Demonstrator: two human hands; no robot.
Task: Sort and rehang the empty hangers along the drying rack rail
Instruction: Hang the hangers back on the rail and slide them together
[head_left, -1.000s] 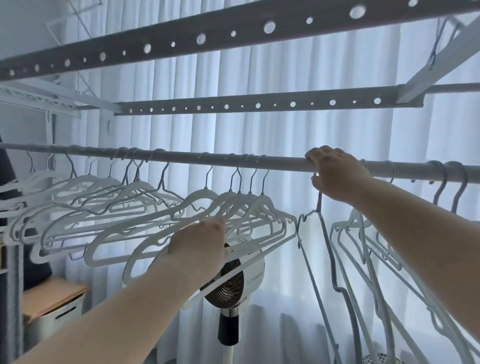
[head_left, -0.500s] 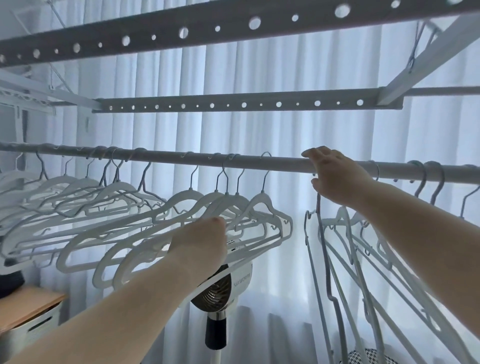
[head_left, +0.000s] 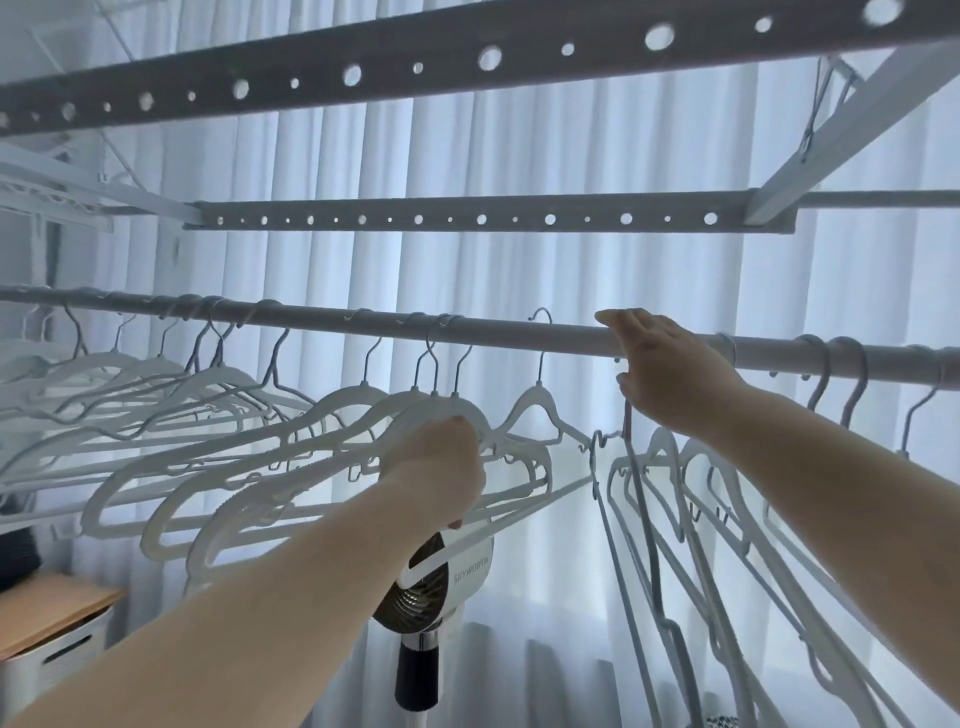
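White hangers (head_left: 340, 395) hang left of centre on the rail (head_left: 519, 335), bars running leftward. The left hand (head_left: 441, 467) curls round the nearest shoulders; the right hand (head_left: 670, 369), farther right, lays fingers (head_left: 618, 318) over the rail, grip unclear.

Fan (head_left: 422, 609): brand name "SKYWORTH" printed on its white housing.
Lettering: grey capitals, running sideways along the housing's edge, slightly blurred.
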